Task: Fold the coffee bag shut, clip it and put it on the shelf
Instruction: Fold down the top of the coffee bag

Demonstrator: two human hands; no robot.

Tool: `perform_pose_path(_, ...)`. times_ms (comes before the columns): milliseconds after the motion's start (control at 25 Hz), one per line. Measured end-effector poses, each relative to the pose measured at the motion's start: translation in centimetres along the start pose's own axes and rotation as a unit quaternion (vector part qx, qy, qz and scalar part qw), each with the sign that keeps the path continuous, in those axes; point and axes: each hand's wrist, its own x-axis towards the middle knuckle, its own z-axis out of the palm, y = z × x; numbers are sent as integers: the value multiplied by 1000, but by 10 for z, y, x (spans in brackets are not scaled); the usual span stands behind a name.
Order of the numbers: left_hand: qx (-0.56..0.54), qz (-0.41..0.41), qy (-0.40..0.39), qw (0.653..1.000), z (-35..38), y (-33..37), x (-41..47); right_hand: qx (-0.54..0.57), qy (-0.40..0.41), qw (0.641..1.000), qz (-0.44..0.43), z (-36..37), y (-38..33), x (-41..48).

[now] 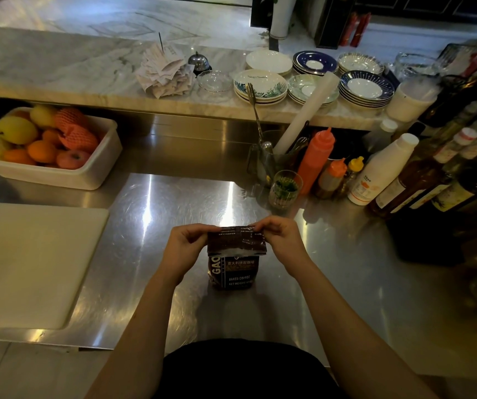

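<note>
- The brushed stainless-steel desk (pixel 151 254) carries the work; a dark brown foil coffee bag with white lettering (pixel 234 270) is stood on its base near the desk's near edge, directly in front of the person, well apart from the white cutting board (pixel 27 263) at the left and from the cluster of sauce and syrup bottles (pixel 375 174) at the right.
- The bag is held upright, so its long axis is judged to run vertically; the printed face is turned toward the person, and the folded top band lies horizontally, from left to right.
- The step in hand is judged to be the folding of the top. It would be done well if the band were rolled down evenly at both corners, the crease kept level and parallel to the desk, and trapped air pressed out before any clip is applied.
- The bag should be kept planted on its base during the fold, so that nothing is spilled and the crease is not skewed.
- The left hand (pixel 187 244) is pinched on the left end of the folded band, its grip pressed together on the foil.
- The right hand (pixel 282 240) is pinched likewise on the right end.
- No clip can be made out, and no shelf for the bag can be identified with certainty.
</note>
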Motion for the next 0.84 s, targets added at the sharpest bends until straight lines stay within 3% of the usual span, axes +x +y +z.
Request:
perform_pose_path(280,-36,-19,8,999,-1,6,-1,15,-14,1000,9,-3,-4,0)
perform_pose_path(520,4,-22,32,999,5,4,2,10,-1,999,32,-4,-6,-1)
perform_pose_path(720,72,-2,54,996,10,4,3,-108,-24,993,-31,5,-9,-5)
perform_pose_path(840,119,36,7,992,11,3,3,-193,5,979,-60,15,-7,-5)
